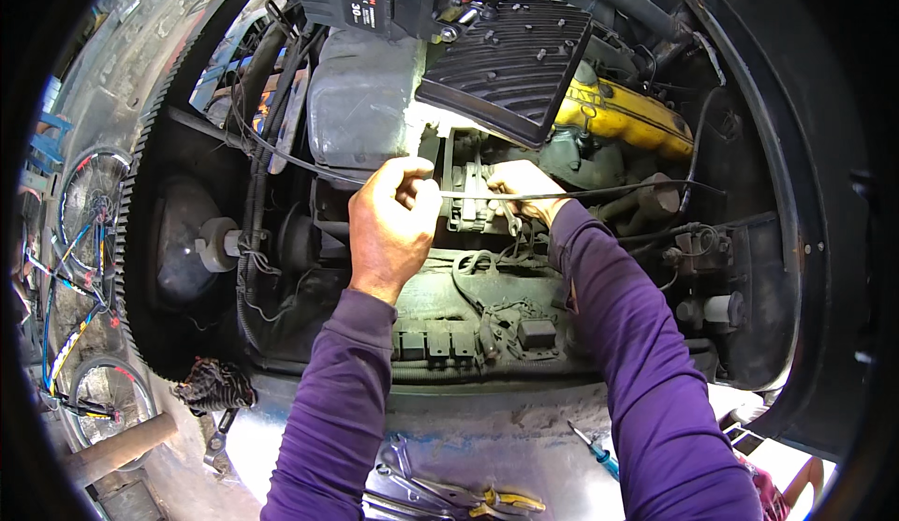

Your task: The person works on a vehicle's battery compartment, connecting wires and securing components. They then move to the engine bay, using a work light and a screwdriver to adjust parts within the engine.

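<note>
I am leaning over an open engine bay with both arms inside it. My left hand (393, 226) has its fingers curled, thumb and forefinger pinched on a thin black cable (581, 193) that runs across the bay to the right. To its right, my right hand (530, 189) reaches in behind the cable. Its fingers are bent against a small metal assembly (476, 205) in the lit gap; their tips are partly hidden, so what they grip does not show. Loose wires (473, 268) hang just below the assembly.
Above my hands sits a black ribbed work light (510, 67) beside a grey tank (365, 100). A yellow engine cover (627, 117) lies right. Along the front edge are wrenches (405, 469), yellow-handled pliers (506, 502), a blue-handled screwdriver (599, 451) and a dark glove (215, 385).
</note>
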### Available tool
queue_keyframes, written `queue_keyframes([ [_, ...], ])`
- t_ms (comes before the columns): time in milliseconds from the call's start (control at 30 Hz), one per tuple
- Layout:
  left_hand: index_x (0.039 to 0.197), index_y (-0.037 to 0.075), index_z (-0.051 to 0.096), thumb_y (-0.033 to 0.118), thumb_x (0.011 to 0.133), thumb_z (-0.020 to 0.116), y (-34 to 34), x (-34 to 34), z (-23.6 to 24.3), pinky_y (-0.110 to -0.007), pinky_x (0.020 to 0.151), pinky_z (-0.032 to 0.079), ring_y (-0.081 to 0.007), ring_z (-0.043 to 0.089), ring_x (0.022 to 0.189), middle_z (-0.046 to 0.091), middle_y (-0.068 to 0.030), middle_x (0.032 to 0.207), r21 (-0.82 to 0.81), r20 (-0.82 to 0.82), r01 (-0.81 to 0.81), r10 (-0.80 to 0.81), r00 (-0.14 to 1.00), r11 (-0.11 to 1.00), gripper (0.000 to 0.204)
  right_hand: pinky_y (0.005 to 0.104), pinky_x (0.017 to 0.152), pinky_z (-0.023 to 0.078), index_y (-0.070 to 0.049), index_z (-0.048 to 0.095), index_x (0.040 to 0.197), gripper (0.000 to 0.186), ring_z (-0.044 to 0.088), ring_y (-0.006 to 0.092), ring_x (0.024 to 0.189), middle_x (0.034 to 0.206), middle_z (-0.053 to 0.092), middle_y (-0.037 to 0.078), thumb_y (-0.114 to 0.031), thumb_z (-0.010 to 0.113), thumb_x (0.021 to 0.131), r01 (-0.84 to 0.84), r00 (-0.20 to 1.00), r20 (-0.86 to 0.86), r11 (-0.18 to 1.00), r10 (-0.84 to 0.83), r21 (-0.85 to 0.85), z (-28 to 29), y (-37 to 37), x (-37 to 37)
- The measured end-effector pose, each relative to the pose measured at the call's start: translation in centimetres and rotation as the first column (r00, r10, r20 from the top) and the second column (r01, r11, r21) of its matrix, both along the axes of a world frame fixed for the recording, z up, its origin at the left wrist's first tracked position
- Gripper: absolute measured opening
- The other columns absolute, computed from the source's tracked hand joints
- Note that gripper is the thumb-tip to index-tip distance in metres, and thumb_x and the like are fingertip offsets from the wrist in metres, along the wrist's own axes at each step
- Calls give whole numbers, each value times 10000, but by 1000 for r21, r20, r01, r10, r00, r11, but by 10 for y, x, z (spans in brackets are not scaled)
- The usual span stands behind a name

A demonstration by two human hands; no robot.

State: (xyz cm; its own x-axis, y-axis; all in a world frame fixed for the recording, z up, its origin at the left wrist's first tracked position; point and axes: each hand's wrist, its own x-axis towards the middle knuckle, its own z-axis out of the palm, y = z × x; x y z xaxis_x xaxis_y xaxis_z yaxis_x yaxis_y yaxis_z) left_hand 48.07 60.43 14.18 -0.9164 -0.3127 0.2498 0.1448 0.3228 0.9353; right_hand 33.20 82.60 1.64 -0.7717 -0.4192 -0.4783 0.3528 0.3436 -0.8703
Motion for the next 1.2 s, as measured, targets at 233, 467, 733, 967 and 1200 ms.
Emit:
queue_keyframes([
  [233, 1072, -39, 714, 37, 921, 700, -1, -1, -2, -242, 631, 491, -61, 564, 669, 702, -35, 822, -22, -3, 4, -4, 1000, 1000, 169, 403, 811, 556, 109, 694, 1103, 353, 715, 299, 875, 993, 749, 254, -183, 628, 917, 65, 833, -546, 966, 86, 252, -21, -15, 16],
  [467, 1061, -25, 728, 9, 934, 692, -7, -1, -1, -238, 626, 493, -50, 561, 673, 679, -15, 802, -2, 10, -18, 18, 1000, 1000, 136, 510, 953, 546, 4, 656, 1261, 349, 681, 470, 1090, 1166, 709, 296, -214, 587, 996, 12, 621, -457, 576, 636, 817, -33, -23, 45],
  [733, 1057, -36, 720, 21, 917, 710, -9, -1, -1, -237, 637, 495, -52, 557, 674, 696, -31, 821, 29, -26, -34, 35, 999, 999, 151, 370, 778, 557, 72, 678, 977, 236, 689, 256, 815, 883, 723, 157, -135, 653, 866, -87, 912, -328, 900, 245, 427, -6, -1, 9],
  [967, 1057, -41, 719, 31, 919, 700, -2, 0, -1, -244, 647, 501, -64, 568, 679, 709, -42, 836, -16, -17, -15, 15, 1000, 1000, 157, 259, 421, 316, -95, 570, 848, 131, 418, 104, 487, 683, 512, 2, -128, 636, 956, 425, 855, 490, 772, -171, -472, 14, 1, -5],
  [1200, 1057, -29, 730, 12, 930, 695, -6, -1, -3, -243, 636, 488, -63, 586, 681, 714, -31, 834, 2, -51, -44, 44, 998, 999, 138, 281, 377, 313, -147, 521, 815, 164, 386, 103, 426, 631, 496, -21, -168, 613, 950, 347, 933, 169, 917, -317, -195, 6, 11, -5],
])
